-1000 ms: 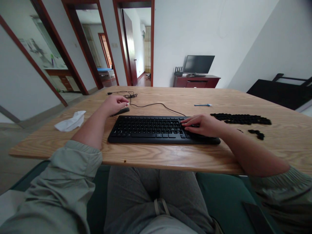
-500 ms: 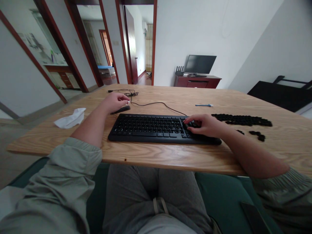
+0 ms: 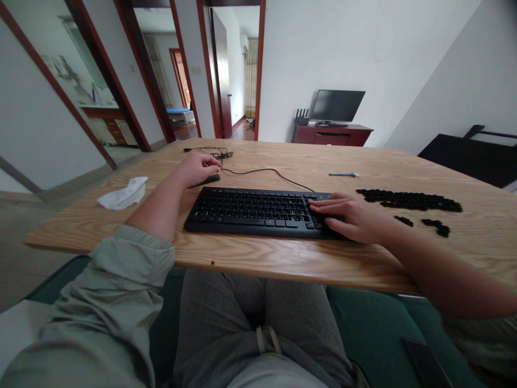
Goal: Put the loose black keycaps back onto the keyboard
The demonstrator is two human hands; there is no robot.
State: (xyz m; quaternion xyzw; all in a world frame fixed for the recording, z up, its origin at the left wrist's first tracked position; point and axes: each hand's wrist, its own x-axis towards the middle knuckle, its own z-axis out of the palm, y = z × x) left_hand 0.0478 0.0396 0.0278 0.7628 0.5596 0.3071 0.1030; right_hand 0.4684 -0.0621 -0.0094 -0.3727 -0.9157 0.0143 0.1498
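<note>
We're in a white-walled room with dark red door frames, looking across a light oak table (image 3: 258, 264) toward a dark monitor (image 3: 337, 105) on a reddish-brown cabinet (image 3: 331, 136), with a black router (image 3: 301, 116) beside it. Doorways open onto further rooms on the left.

The person is seated at the table's near edge, both forearms reaching forward, sleeves pushed up. The left hand (image 3: 196, 169) is cupped over a black computer mouse (image 3: 210, 179), fingers curled down around its front, gripping it lightly. The mouse sits on the bare wood just above the keyboard's left end, its thin black cable (image 3: 262, 170) looping away across the table to a small tangle at the far side.

The right hand (image 3: 349, 217) is relaxed and open, fingers spread flat across the right end of a black full-size keyboard (image 3: 246, 211), covering the keys there. The keyboard lies square to the table edge, close to the person.

Further right sit rows of small black pieces (image 3: 410, 200), too small to identify from here, and a slim blue-and-white stick (image 3: 343, 174). A crumpled white tissue (image 3: 123, 194) lies out to the left.
</note>
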